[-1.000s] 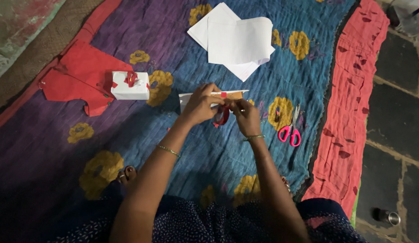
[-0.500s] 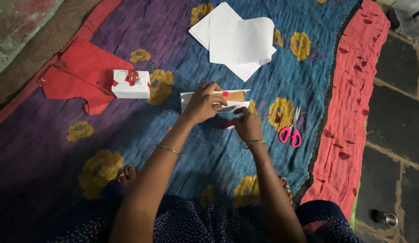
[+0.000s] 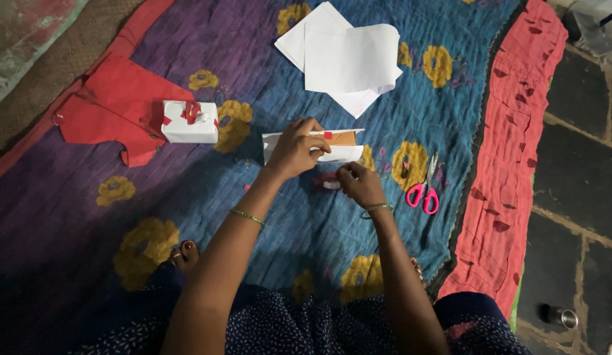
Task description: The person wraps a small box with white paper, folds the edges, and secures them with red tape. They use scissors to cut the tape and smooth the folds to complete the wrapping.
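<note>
The left hand lies curled over a small box half wrapped in white paper, its fingers bent down on the paper's top edge, with a strip of brown card showing on the far side. The right hand sits just near of the box, fingers pinched together at a red roll of tape that lies on the quilt; whether it grips the roll I cannot tell. The quilt, stitched and soft with yellow flowers, has open cloth near and left of the hands. Pink-handled scissors lie to the right. Loose white sheets rest far. A wrapped white box with a red bow sits left.
</note>
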